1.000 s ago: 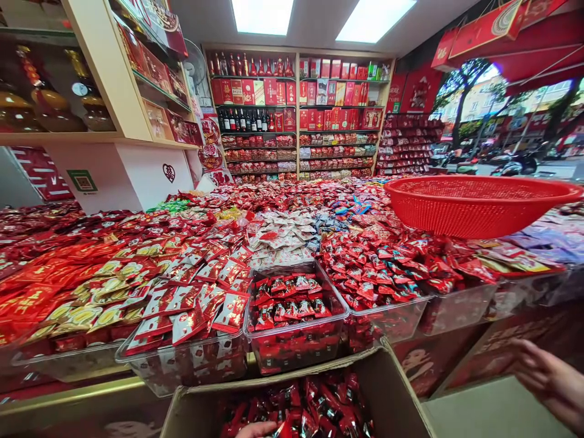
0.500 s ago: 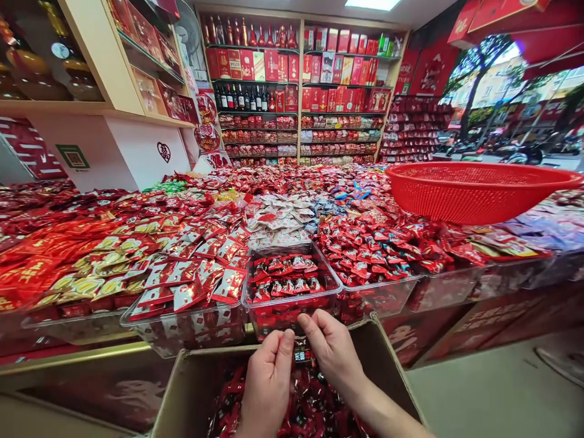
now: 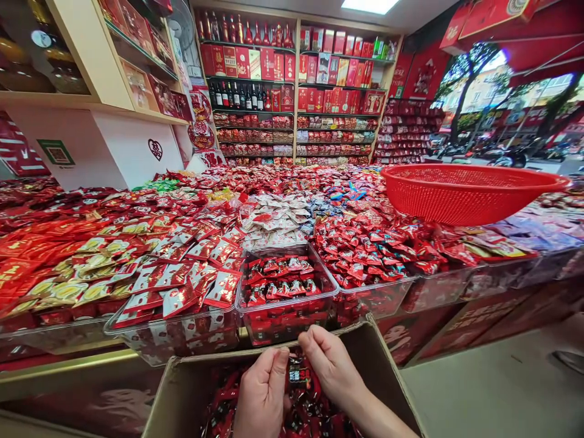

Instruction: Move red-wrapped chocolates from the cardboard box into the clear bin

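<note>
Over an open cardboard box (image 3: 166, 395), my left hand (image 3: 262, 392) and my right hand (image 3: 335, 368) face each other with thumbs and fingers pinched. Between them is a small red-and-black wrapped candy (image 3: 298, 375), apparently held by its ends; my fingers cover both ends. Many similar wrapped candies (image 3: 296, 420) fill the box below. Just beyond the box, a clear plastic bin (image 3: 287, 304) holds rows of red-and-black candy packets (image 3: 283, 289) lined up side by side.
Neighbouring bins heap over with red-and-white packets (image 3: 176, 298) on the left and red packets (image 3: 365, 252) on the right. A large red plastic basket (image 3: 469, 201) rests on the goods at right. Behind stand shelves (image 3: 296, 79) of bottles and boxes. Floor (image 3: 465, 383) shows at lower right.
My hands sit slightly lower in the picture, and more of the candy's printed wrapper shows between them. The view has shifted a little. The lined-up packets look unchanged.
</note>
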`<state>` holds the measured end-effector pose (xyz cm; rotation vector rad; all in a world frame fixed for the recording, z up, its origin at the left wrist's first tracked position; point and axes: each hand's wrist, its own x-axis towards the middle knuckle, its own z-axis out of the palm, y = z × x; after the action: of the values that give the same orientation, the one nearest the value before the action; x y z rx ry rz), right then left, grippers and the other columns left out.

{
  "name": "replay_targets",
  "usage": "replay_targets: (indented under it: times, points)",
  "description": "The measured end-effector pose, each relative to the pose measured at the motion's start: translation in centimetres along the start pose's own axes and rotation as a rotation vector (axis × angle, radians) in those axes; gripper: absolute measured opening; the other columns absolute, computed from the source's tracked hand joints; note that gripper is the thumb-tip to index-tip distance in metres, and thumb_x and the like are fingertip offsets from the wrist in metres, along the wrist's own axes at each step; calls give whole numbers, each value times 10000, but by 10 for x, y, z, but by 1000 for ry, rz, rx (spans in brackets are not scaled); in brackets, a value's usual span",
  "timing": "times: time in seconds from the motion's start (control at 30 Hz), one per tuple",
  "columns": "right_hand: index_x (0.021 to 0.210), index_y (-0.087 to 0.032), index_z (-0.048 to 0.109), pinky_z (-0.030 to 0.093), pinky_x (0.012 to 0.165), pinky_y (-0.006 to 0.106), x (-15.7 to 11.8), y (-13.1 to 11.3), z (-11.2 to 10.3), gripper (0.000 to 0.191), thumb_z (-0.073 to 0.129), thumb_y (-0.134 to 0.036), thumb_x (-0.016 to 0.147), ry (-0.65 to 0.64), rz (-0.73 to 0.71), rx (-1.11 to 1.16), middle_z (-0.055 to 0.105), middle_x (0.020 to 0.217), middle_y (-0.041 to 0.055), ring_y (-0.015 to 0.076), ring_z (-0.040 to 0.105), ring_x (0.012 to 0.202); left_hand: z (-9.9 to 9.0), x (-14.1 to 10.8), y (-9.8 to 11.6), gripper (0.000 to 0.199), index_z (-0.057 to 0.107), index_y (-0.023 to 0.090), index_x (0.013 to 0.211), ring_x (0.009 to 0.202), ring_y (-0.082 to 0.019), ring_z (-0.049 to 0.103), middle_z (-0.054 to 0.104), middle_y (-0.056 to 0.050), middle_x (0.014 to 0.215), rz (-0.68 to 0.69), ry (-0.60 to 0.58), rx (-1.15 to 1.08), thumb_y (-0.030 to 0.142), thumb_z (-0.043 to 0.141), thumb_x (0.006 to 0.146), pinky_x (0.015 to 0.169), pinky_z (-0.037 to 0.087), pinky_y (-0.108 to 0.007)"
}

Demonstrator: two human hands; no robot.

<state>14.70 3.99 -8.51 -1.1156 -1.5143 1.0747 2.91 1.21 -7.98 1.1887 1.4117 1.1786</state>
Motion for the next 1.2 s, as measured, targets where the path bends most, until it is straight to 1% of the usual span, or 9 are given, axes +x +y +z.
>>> replay_targets:
  times: [0.1,0.23,0.4,0.47,0.57,0.63,0.77,0.97,1.2]
  points:
    - [719,-152,466,336,528,188,-12,-6,-12,199,493,-342,770,-180,-19,-16,443,624,-27,80,377,571,-9,-1,-3,386,525,182,639,288,-51,324,348,98,349,-78,-95,22,560,467,691,290,226,-143]
    - [698,-147,506,384,545,189,-24,-16,-23,114,491,-237,767,-238,-45,-158,506,616,-10,85,447,573,-12,-4,-12,457,524,193,953,244,-43,306,418,99,369,-165,-179,-71,564,466,693,258,212,-136]
    - [943,-171,542,412,804,224,-31,-15,-30,202,522,-222,748,-510,-434,-339,535,1060,93,135,503,973,-14,-3,-28,516,542,179,962,249,-11,281,489,74,464,-225,-158,-157,589,491,653,263,183,-128]
    - [961,-181,520,426,773,198,-32,-7,-29,202,517,-207,760,-463,-582,-446,552,1058,79,117,516,954,-16,-3,-32,562,545,169,979,237,-12,239,414,103,366,-293,-166,-183,609,489,635,267,157,-125]
    - [882,-199,518,439,634,196,-32,9,-23,114,475,-162,784,-213,-803,-609,619,916,25,97,546,745,-17,-1,-35,610,534,157,1042,220,-31,224,290,133,251,-355,-199,-212,616,464,647,274,134,-129]
    - [851,-199,519,421,566,201,-30,15,-20,86,463,-168,794,-132,-875,-640,633,849,5,94,519,647,-17,0,-36,622,533,163,1064,230,-46,277,288,128,252,-361,-192,-249,616,469,644,287,170,-138]
    - [804,-171,528,396,534,194,-30,9,-19,52,477,-162,801,-140,-938,-644,632,775,3,93,477,617,-20,2,-33,659,534,176,1076,293,-69,373,317,117,323,-356,-162,-306,627,513,596,333,271,-163]
    - [802,-162,554,370,520,212,-28,-5,-22,70,486,-175,801,-84,-899,-687,586,670,13,101,446,608,-28,-3,-23,663,451,244,1155,339,-77,408,502,48,467,-477,-263,-410,672,399,650,342,265,-172]
    - [813,-150,554,340,484,215,-26,2,-11,89,470,-178,814,-122,-1027,-769,564,610,5,101,434,565,-24,-5,-25,654,453,236,1145,524,-121,512,586,6,655,-284,-222,-392,533,614,584,515,376,-233]
